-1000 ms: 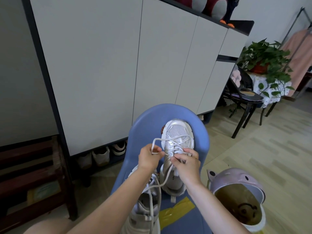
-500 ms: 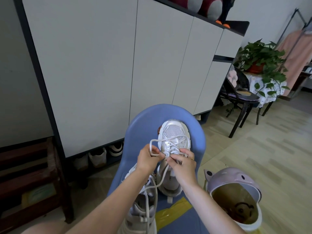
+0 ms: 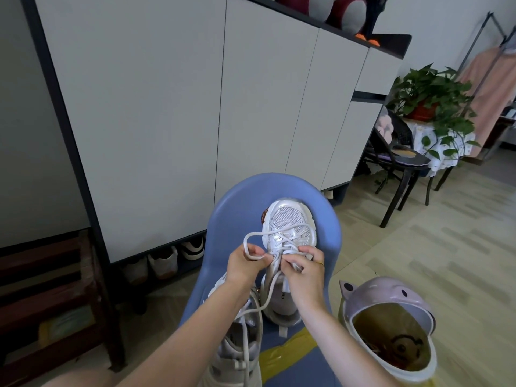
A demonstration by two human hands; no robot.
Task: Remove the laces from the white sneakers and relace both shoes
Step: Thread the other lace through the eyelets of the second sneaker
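A white sneaker [image 3: 289, 233] lies on a blue chair [image 3: 237, 199], toe pointing away toward the chair's back. Both hands work at its upper eyelets. The left hand [image 3: 245, 265] pinches the white lace [image 3: 252, 243], which loops out to the left of the shoe and back between thumb and fingers. The right hand [image 3: 305, 268], with a gold ring on one finger, pinches another stretch of the same lace over the tongue. A loose lace end trails down toward the person. The second sneaker [image 3: 240, 342] sits nearer, partly under the left forearm. A pink bin [image 3: 391, 300] stands on the floor just right of the chair. A tall grey cabinet [image 3: 167, 107] stands behind.
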